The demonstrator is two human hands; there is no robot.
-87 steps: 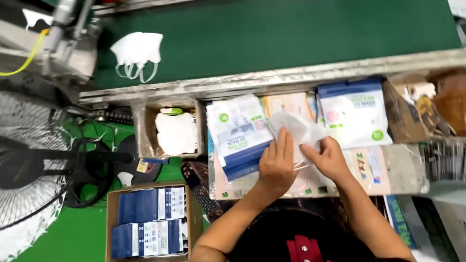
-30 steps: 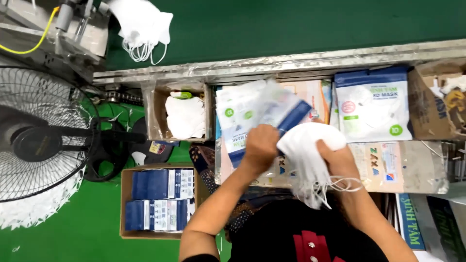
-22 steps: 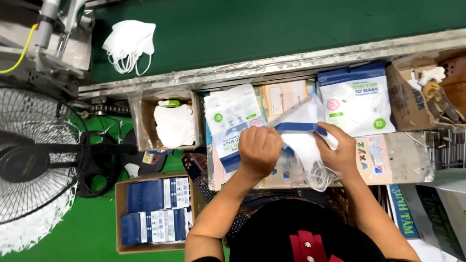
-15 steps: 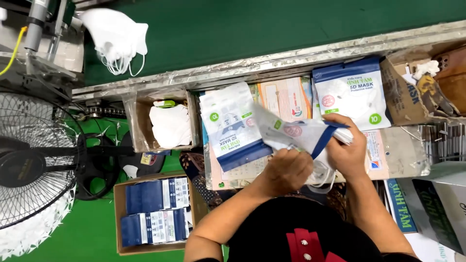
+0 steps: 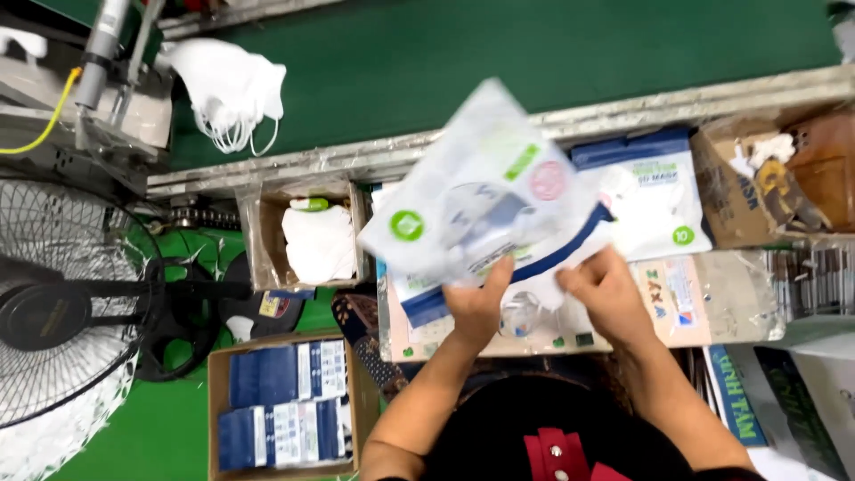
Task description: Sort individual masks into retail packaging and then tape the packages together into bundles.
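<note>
The white plastic mask pouch with a blue band [image 5: 485, 209] is blurred, so its printing and whatever it holds are hard to make out, and it hides much of the stack of similar white-and-blue pouches [image 5: 655, 191] lying along the far edge of the worktop [image 5: 704, 294]. The left hand [image 5: 478, 307] grips the pouch's lower edge, thumb in front and fingers [image 5: 499, 272] behind, clamped on it. The right hand [image 5: 606, 289] pinches the lower right edge at the blue band, its fingers closed on the plastic. The pouch is held tilted above the worktop's middle, above both hands. Left of the worktop, an open cardboard box of white masks [image 5: 316, 240] sits near its far corner; the grey fan [image 5: 62, 312] is cut off at the frame.
</note>
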